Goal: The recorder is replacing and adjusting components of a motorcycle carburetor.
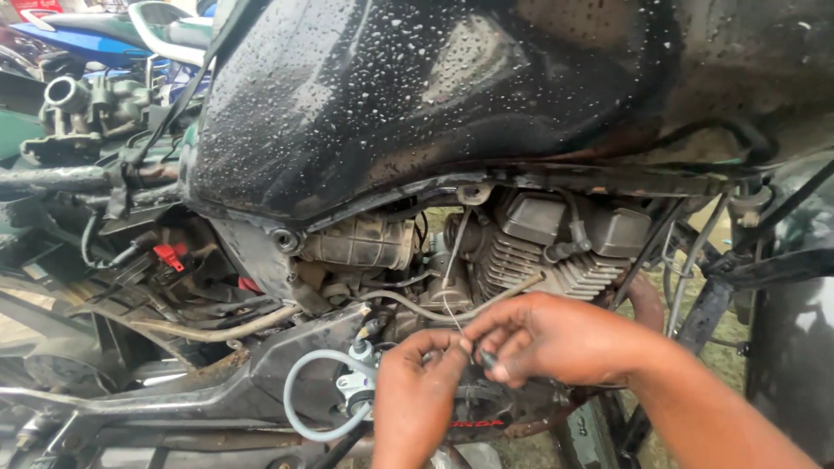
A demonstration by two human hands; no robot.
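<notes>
Both my hands work at the side of a motorcycle engine (556,247), below its wet black fuel tank (417,95). My left hand (417,399) pinches a thin bare cable wire (452,308) that runs up toward the carburettor area. My right hand (556,339) meets it from the right, fingers closed on a small dark metal piece (488,358) at the wire's lower end. The two hands touch at the fingertips. A grey looped hose (304,391) curls just left of my left hand.
A beige hose (226,330) runs along the frame at left, near a red connector (170,255) and tangled wiring. A black frame rail (174,395) crosses the lower left. Another bike's parts lie at top left. A dark wheel or fender (795,347) stands at right.
</notes>
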